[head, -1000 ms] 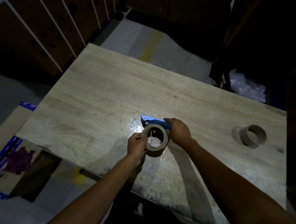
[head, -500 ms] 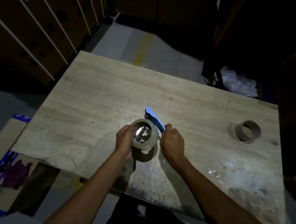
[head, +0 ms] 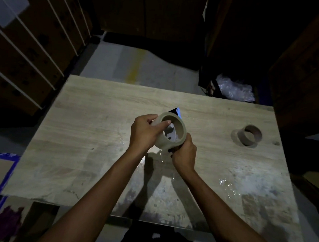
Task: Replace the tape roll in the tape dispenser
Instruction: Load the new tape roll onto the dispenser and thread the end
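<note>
Head view puts both your hands together at the centre of the frame, lifted off the table (head: 98, 135). Your left hand (head: 145, 133) grips the roll (head: 161, 142) by its left rim, with one finger hooked over the edge into the hole. Your right hand (head: 184, 154) is curled tight just under the roll, by my reading around the handle of the dispenser (head: 178, 112), though the handle itself is mostly hidden. Only the blue tip of the dispenser shows, poking out past the roll's far side.

A pale hub shows inside the roll's hole, so the roll looks to be on the spindle. Whether it is pushed fully home, you cannot tell from here.

At the right of the frame, well apart from your hands, an empty core (head: 250, 134) stands on the table. That suggests the old roll is already out.

Left to do, as I judge it: seat the roll flush, find the tape's free end, then thread it forward to the blade.
</note>
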Demonstrator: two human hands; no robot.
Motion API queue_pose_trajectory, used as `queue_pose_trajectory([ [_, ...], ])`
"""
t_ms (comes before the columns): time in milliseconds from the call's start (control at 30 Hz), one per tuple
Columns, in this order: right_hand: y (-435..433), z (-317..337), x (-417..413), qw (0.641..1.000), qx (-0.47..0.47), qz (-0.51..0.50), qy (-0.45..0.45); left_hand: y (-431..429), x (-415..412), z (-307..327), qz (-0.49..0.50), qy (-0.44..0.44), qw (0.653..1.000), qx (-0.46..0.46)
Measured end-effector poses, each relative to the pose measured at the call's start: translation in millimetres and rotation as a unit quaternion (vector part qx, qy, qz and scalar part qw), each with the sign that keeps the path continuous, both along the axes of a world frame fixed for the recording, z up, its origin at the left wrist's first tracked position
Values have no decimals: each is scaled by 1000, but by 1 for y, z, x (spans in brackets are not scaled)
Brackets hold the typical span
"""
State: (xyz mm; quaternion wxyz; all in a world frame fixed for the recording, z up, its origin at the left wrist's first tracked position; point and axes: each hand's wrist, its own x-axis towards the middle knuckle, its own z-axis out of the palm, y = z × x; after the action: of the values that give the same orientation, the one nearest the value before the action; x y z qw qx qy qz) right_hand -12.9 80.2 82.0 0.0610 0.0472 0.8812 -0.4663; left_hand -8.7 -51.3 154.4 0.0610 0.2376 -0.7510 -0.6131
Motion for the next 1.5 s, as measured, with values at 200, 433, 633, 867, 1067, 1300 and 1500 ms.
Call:
queue_pose_trajectory([
  [200, 7, 31, -2, 967, -210, 111, -90, -8, -9, 5, -26, 0, 999, 25],
  [433, 16, 42, -10, 763, -593, 15, -258, -18, -19, 20, -59, 27, 990, 129],
  [633, 6, 56, -23, 832, -529, -58, -160, -12, -19, 26, -95, 36, 978, 182],
  [867, 8, 61, -29, 885, -443, -86, -115, -14, -23, 28, -100, 13, 957, 274],
  [1067, 8, 60, -35, 907, -399, -90, -99, -10, -25, 24, -82, 6, 936, 342],
  [1300, 10, 51, -31, 925, -355, -87, -102, -2, -25, 12, -50, 2, 931, 363],
  [1500, 13, 16, -18, 926, -329, -88, -164, 7, -6, -15, -67, -7, 917, 392],
])
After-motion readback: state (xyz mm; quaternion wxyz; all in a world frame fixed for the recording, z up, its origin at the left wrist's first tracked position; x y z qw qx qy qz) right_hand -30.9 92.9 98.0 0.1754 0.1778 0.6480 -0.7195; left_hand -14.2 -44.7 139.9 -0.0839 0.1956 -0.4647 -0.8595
